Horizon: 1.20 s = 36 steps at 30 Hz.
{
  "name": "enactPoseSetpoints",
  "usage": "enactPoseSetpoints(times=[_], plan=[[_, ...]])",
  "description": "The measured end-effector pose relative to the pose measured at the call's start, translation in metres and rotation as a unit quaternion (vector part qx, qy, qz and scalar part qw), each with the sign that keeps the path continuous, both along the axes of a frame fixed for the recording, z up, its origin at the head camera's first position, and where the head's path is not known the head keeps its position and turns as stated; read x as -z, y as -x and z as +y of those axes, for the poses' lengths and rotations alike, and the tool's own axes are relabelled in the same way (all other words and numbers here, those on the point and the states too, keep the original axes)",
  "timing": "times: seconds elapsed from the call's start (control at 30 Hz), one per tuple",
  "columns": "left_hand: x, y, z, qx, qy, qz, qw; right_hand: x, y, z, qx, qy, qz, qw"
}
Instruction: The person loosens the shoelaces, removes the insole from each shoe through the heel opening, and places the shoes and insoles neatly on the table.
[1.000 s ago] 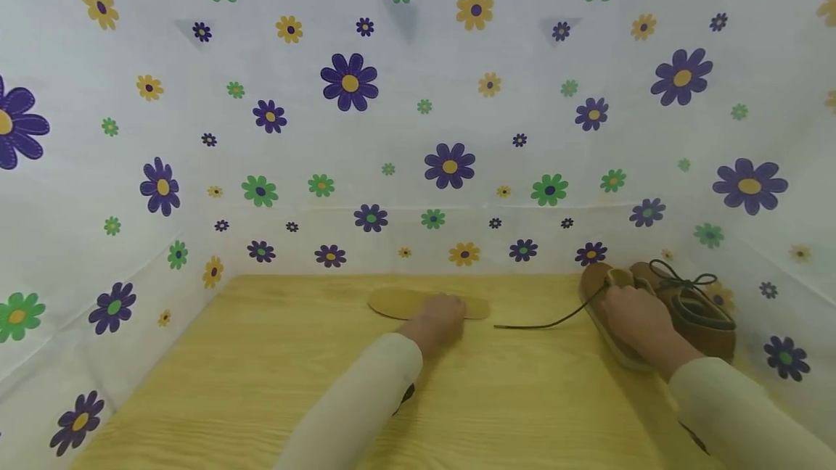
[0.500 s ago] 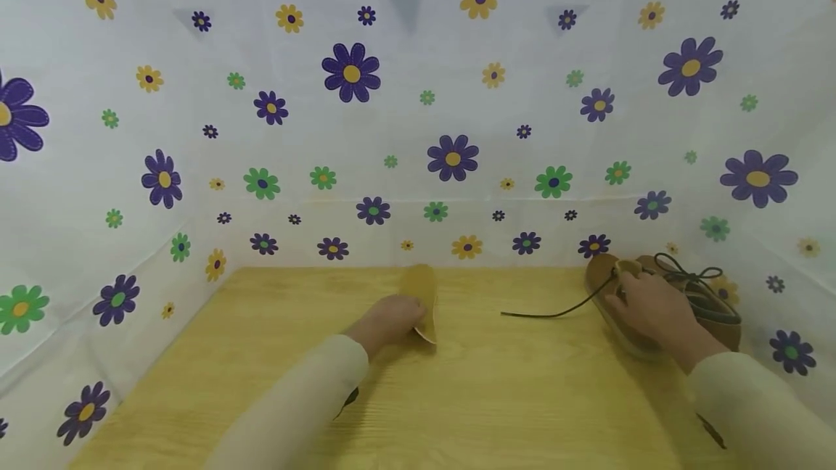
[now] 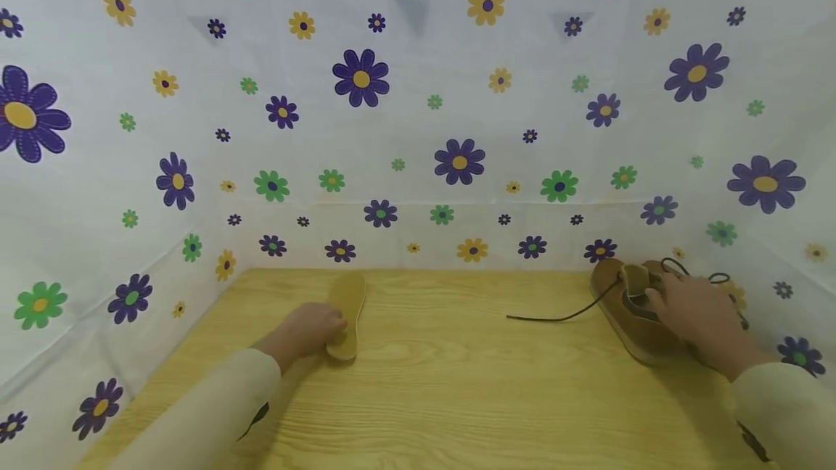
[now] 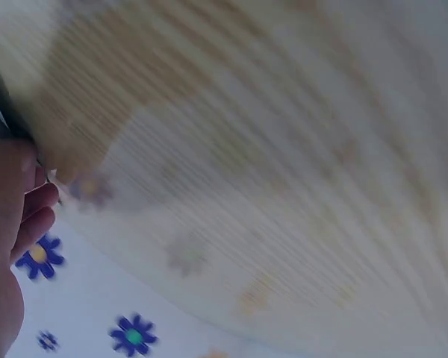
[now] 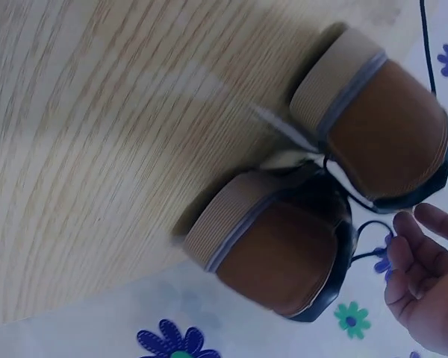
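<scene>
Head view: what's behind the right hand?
One brown shoe, partly visible with loose lace; a second shoe, mostly covered by the right hand, lace loops poking out.

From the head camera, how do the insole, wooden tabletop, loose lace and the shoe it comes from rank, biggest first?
1. Wooden tabletop
2. Shoe, though the right hand covers part
3. Insole, partly covered by the left hand
4. Loose lace, long but thin, so least area
</scene>
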<state>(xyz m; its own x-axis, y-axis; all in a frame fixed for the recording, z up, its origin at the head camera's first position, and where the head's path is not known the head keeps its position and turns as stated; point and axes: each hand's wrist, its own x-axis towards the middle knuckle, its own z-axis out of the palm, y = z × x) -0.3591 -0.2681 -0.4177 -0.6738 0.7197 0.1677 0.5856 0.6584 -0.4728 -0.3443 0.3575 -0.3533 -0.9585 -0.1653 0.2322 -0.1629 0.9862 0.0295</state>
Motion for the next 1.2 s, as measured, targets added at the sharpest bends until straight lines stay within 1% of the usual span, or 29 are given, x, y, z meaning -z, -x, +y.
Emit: enactPoseSetpoints(times=[0.07,0.13,0.2,0.3,0.37,0.4,0.47,0.53,0.57,0.63,0.7,0.73,0.8,0.9,0.93,1.03,1.1,1.17,1.2], plan=[[-0.002,-0.001,-0.011,-0.016,0.013,0.009,0.9997,-0.003,-0.002,0.008,0.019,0.001,-0.014,0.9997],[-0.003,0.0,-0.015,-0.038,0.013,0.022,0.9989,-0.006,-0.004,0.015,0.03,0.005,-0.024,0.9992],[-0.004,0.003,-0.013,-0.066,-0.006,0.035,0.9972,-0.007,-0.006,0.021,0.037,0.017,-0.037,0.9985],[-0.002,0.009,0.005,-0.102,-0.071,0.037,0.9915,-0.007,-0.009,0.026,0.036,0.027,-0.055,0.9975],[0.0,0.012,0.021,-0.126,-0.111,0.02,0.9855,-0.007,-0.009,0.028,0.038,0.03,-0.064,0.9967],[0.003,0.013,0.029,-0.138,-0.127,0.009,0.9822,-0.007,-0.009,0.029,0.038,0.03,-0.062,0.9969],[0.007,0.012,0.042,-0.169,-0.153,-0.031,0.973,-0.006,-0.008,0.031,0.037,0.025,-0.053,0.9976],[0.011,0.009,0.051,-0.207,-0.164,-0.068,0.9621,-0.005,-0.005,0.034,0.039,0.025,-0.041,0.9981],[0.013,0.008,0.053,-0.222,-0.167,-0.077,0.9575,-0.003,-0.004,0.035,0.039,0.026,-0.035,0.9983],[0.016,0.005,0.054,-0.241,-0.167,-0.089,0.952,0.001,-0.003,0.04,0.036,0.023,-0.023,0.9988],[0.018,0.003,0.054,-0.243,-0.158,-0.084,0.9534,0.007,-0.002,0.045,0.038,0.017,-0.022,0.9989],[0.019,0.003,0.053,-0.238,-0.157,-0.08,0.9552,0.01,-0.001,0.048,0.037,0.009,-0.026,0.9989],[0.019,0.003,0.052,-0.228,-0.154,-0.083,0.958,0.015,-0.001,0.053,0.041,-0.003,-0.035,0.9985],[0.021,0.002,0.049,-0.226,-0.154,-0.098,0.9569,0.02,-0.001,0.058,0.043,-0.017,-0.046,0.9979],[0.021,0.002,0.047,-0.227,-0.152,-0.099,0.9568,0.022,0.0,0.059,0.04,-0.018,-0.039,0.9983],[0.022,0.003,0.04,-0.228,-0.136,-0.091,0.9598,0.025,0.0,0.06,0.03,-0.022,0.006,0.9993],[0.023,0.003,0.033,-0.222,-0.124,-0.08,0.9639,0.026,0.0,0.06,0.017,-0.021,0.052,0.9983],[0.023,0.001,0.024,-0.213,-0.114,-0.072,0.9678,0.024,0.001,0.058,-0.001,-0.018,0.099,0.9949],[0.023,0.0,0.018,-0.209,-0.108,-0.067,0.9696,0.022,0.002,0.057,-0.013,-0.017,0.128,0.9915]])
